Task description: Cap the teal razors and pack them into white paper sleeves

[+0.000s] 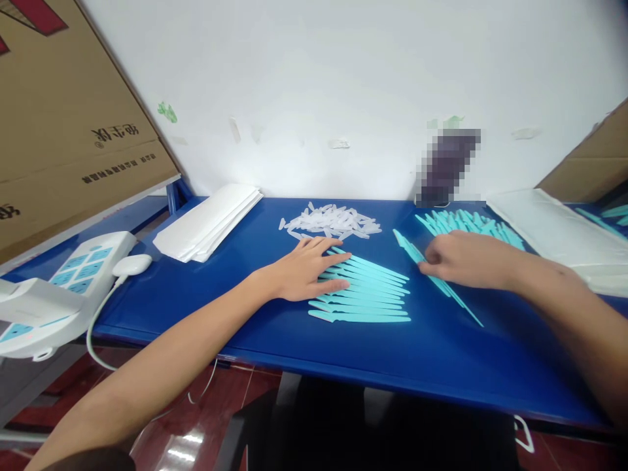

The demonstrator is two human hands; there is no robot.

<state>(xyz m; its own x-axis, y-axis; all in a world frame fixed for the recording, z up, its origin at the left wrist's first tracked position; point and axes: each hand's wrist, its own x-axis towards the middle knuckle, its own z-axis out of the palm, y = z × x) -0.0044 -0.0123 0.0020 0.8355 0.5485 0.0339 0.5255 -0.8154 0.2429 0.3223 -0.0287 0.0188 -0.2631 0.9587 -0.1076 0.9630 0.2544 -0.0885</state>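
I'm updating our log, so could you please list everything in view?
Stick row: roughly ten, teal, centre
Stick pile: many, teal, back right
Held sticks: several, teal, right
Far sticks: few, teal, right edge
Small pieces: many, translucent white, back centre
Paper stack: 1, white, back left
Packet: 1, white, right
Power strip: 1, white and blue, left
Adapters: 2, white, left
Cables: uncertain number, white, left
Cardboard boxes: 2, brown, left and right
Pixelated thing: 1, dark, back right
Table: 1, blue, centre
Wall: 1, white, behind
Floor: 1, red, below
Dark shape: 1, black, below
Left hand: 1, bare, on stick row
Right hand: 1, bare, on held sticks
Forearms: 2, bare, front
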